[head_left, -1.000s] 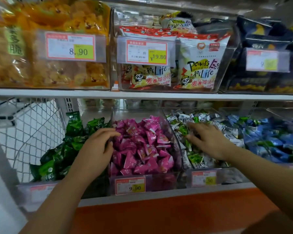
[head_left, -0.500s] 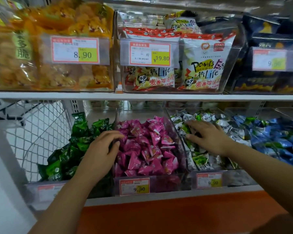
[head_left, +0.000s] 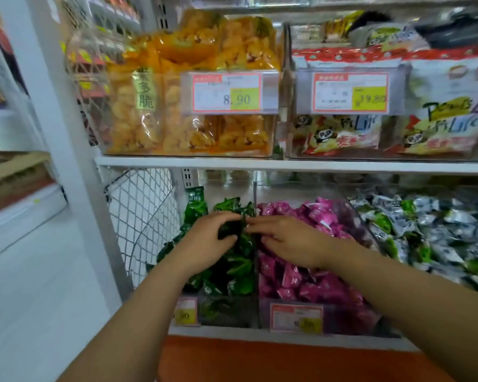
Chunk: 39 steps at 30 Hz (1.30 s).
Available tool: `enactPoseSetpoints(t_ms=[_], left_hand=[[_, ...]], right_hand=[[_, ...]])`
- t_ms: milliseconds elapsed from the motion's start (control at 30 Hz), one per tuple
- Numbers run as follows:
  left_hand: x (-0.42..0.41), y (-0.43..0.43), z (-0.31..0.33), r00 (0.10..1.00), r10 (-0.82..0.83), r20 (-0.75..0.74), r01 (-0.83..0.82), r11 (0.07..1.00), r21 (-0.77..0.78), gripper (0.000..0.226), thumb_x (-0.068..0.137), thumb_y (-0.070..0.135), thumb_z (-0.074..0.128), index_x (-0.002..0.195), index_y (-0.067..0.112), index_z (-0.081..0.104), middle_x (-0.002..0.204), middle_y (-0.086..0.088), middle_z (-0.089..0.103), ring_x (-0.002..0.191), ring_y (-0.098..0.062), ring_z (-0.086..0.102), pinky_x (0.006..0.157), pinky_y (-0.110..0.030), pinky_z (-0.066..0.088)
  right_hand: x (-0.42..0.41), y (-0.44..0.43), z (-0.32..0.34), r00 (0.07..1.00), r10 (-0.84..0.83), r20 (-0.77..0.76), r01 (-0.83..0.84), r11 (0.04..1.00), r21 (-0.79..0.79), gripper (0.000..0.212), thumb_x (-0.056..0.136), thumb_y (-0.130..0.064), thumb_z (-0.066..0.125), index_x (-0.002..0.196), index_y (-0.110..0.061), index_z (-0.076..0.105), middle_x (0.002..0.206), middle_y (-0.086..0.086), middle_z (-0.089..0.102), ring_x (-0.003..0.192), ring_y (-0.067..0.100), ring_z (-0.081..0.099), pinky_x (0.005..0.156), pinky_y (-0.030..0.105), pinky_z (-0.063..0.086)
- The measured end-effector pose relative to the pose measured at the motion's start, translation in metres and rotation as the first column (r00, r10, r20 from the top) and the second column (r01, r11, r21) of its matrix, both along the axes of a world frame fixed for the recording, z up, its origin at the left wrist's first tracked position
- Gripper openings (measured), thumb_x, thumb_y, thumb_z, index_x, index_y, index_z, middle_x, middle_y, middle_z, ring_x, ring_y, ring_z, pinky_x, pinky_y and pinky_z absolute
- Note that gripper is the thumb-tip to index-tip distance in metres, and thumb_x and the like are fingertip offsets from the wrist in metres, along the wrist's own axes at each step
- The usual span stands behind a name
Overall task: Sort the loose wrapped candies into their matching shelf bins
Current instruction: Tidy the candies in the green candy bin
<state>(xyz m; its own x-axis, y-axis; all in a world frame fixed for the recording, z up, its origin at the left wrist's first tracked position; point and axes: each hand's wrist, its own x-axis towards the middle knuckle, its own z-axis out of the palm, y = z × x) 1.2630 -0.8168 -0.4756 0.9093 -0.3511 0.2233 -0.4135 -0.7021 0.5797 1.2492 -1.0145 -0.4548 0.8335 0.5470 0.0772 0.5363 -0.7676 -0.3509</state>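
Green-wrapped candy (head_left: 230, 230) sits pinched in the left hand (head_left: 204, 244) above the green bin (head_left: 226, 312), the right hand (head_left: 287, 241) flat-fingered beside it over the pink bin (head_left: 348, 319); deposit step judged underway, release into green stock next.

On the green-candy bin (head_left: 224, 312), the price tag (head_left: 186, 311) is blurred unreadable and partly covered by the left arm (head_left: 138, 307).

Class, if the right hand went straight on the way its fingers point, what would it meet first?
The right hand points left, so it would probably meet the green candy pinched in the left hand first; depth is unclear.
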Motion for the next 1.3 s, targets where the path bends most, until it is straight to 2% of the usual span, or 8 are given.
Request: enactPoseSetpoints(t_ms=[233,367,500,633,767,900,1100,1300], left_hand=[[0.04,-0.006,-0.002,0.954,-0.107,-0.28,0.219,0.888,0.404,0.079,0.084,0.051,0.064,0.148,0.027,0.026,0.151,0.0,0.027,0.135,-0.02,0.032,0.108,-0.028,0.03],[0.052,0.002,0.002,0.956,-0.109,-0.272,0.235,0.84,0.489,0.066,0.083,0.048,0.066,0.14,0.029,0.039,0.14,0.0,0.034,0.124,-0.02,0.04,0.103,-0.033,0.038],[0.063,0.031,0.007,0.975,-0.075,-0.208,0.171,0.849,0.499,0.049,0.087,0.04,0.064,0.132,0.025,0.049,0.133,-0.002,0.042,0.117,-0.019,0.044,0.099,-0.033,0.04],[0.067,0.059,0.011,0.995,0.018,-0.095,0.032,0.864,0.503,0.042,0.089,0.037,0.062,0.127,0.023,0.053,0.127,-0.003,0.045,0.11,-0.019,0.048,0.094,-0.034,0.042],[0.066,0.063,0.007,0.998,0.06,-0.024,-0.04,0.872,0.489,0.049,0.09,0.038,0.06,0.136,0.022,0.049,0.136,-0.007,0.046,0.121,-0.023,0.045,0.101,-0.035,0.039],[0.071,0.06,0.012,0.991,0.128,-0.044,-0.097,0.895,0.435,0.056,0.09,0.035,0.062,0.141,0.021,0.043,0.147,-0.009,0.039,0.134,-0.027,0.034,0.109,-0.034,0.029],[0.072,0.027,0.034,0.993,-0.009,-0.119,0.017,0.997,0.069,0.042,0.092,0.028,0.06,0.133,0.028,0.051,0.149,0.004,0.038,0.136,-0.015,0.034,0.1,-0.023,0.026],[0.085,-0.017,0.01,0.963,-0.084,-0.257,0.16,0.944,0.289,0.047,0.088,0.041,0.062,0.133,0.033,0.051,0.148,0.001,0.038,0.133,-0.021,0.037,0.107,-0.033,0.031]], right_hand=[[0.015,-0.004,-0.006,0.999,0.009,-0.043,-0.007,0.998,0.066,0.048,0.092,0.0,0.043,0.131,-0.026,0.056,0.148,-0.013,0.036,0.131,-0.004,0.03,0.094,-0.009,0.012],[0.015,-0.004,-0.002,0.998,0.012,-0.054,-0.01,0.999,0.047,0.049,0.092,-0.001,0.044,0.129,-0.031,0.057,0.149,-0.014,0.035,0.124,-0.007,0.032,0.084,-0.01,0.02],[0.013,-0.004,0.0,0.998,0.021,-0.063,-0.02,1.0,0.02,0.049,0.092,-0.001,0.046,0.128,-0.033,0.056,0.15,-0.016,0.032,0.121,-0.008,0.036,0.071,-0.008,0.026],[0.012,-0.003,0.001,0.996,0.023,-0.086,-0.02,0.999,0.034,0.048,0.092,0.001,0.045,0.128,-0.029,0.056,0.149,-0.016,0.032,0.08,-0.033,0.038,0.065,-0.004,0.032],[0.013,-0.003,0.002,0.996,0.014,-0.093,-0.01,0.999,0.042,0.049,0.092,0.002,0.045,0.128,-0.03,0.056,0.15,-0.015,0.033,0.095,-0.02,0.04,0.064,0.0,0.034],[0.012,-0.002,0.005,0.99,-0.006,-0.139,0.015,0.998,0.062,0.048,0.093,0.002,0.044,0.132,-0.024,0.054,0.15,-0.013,0.033,0.062,-0.033,0.04,0.06,-0.002,0.034],[0.016,0.001,0.012,0.986,-0.035,-0.164,0.054,0.993,0.109,0.044,0.094,0.0,0.045,0.132,-0.02,0.055,0.148,-0.009,0.037,0.049,-0.028,0.042,0.054,-0.002,0.034],[0.014,0.001,0.014,0.983,-0.05,-0.175,0.071,0.991,0.115,0.044,0.093,0.002,0.045,0.131,-0.019,0.056,0.148,-0.008,0.038,0.048,-0.025,0.044,0.053,0.001,0.037]])
